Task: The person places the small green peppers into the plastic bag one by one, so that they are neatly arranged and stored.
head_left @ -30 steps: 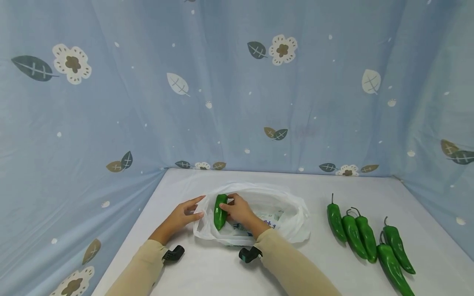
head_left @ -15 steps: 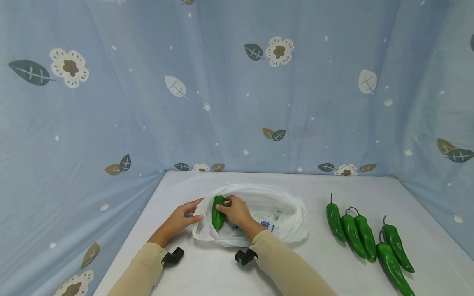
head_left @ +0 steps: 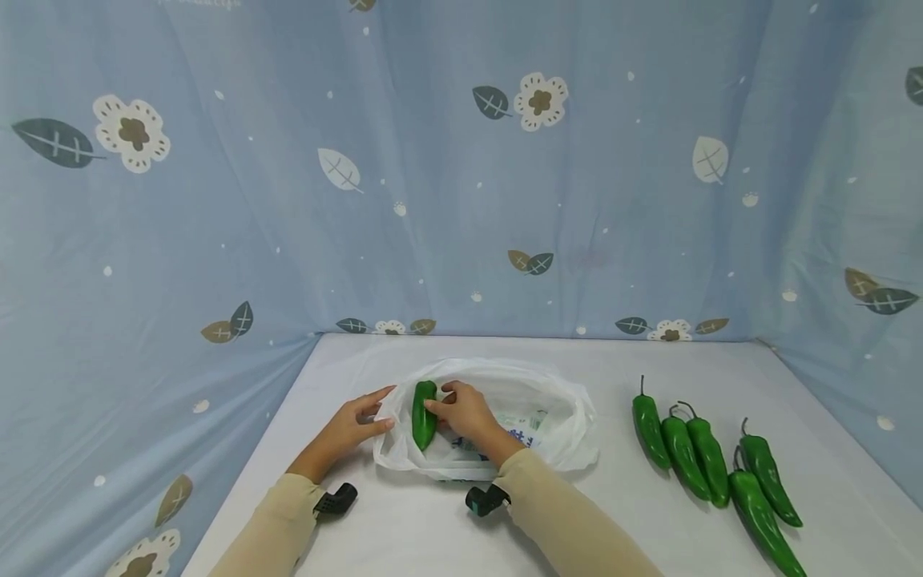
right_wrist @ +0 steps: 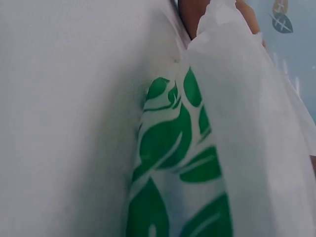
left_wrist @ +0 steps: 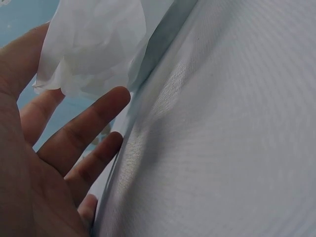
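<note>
Head view: the right hand (head_left: 470,413) pinches a green pepper (head_left: 423,425) at its thumb, inside the white bag (head_left: 573,449) beneath it; the left hand (head_left: 349,425), fingers spread, touches the bag's side.

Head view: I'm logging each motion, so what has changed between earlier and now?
Nothing clearly moved; the scene merely drifts slightly left in the picture. Nothing was grasped or released: the right hand keeps its thumb on the long, glossy green pepper inside the white plastic bag. The left hand stays at the bag's left rim, and the five loose, long green peppers lie as before.
</note>
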`<state>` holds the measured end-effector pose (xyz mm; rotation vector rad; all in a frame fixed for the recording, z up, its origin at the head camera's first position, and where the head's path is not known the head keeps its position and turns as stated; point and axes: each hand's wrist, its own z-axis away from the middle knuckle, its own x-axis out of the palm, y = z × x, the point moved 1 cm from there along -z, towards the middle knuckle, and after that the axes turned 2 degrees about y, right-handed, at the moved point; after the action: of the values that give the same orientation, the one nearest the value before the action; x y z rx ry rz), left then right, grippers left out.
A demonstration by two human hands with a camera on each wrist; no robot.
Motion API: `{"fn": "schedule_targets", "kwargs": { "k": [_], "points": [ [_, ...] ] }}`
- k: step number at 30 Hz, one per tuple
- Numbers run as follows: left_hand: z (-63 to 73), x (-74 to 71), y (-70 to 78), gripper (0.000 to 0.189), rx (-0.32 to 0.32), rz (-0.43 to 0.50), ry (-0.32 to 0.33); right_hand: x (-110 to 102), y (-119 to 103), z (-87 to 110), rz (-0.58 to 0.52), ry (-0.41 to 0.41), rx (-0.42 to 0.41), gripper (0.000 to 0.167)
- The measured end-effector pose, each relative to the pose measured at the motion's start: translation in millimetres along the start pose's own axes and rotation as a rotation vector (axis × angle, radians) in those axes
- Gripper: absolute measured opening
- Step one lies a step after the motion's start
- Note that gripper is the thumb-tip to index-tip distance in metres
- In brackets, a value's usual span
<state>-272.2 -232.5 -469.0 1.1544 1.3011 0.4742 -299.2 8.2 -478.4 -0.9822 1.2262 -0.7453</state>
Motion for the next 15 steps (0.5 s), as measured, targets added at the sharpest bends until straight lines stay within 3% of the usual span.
{"fn": "schedule_targets", "kwargs": {
  "k": [8,15],
  "points": [
    [0.5,-0.7,-0.2,0.065,0.012,0.006,0.017,-20.7,-6.2,13.4,-0.093,-0.04,-0.022,0.058],
    [-7.4,3.4,-33.0,0.065,0.016,0.029,0.036,-39.4,-2.9,29.9,-0.091,-0.077,-0.064,0.052]
  ]
}}
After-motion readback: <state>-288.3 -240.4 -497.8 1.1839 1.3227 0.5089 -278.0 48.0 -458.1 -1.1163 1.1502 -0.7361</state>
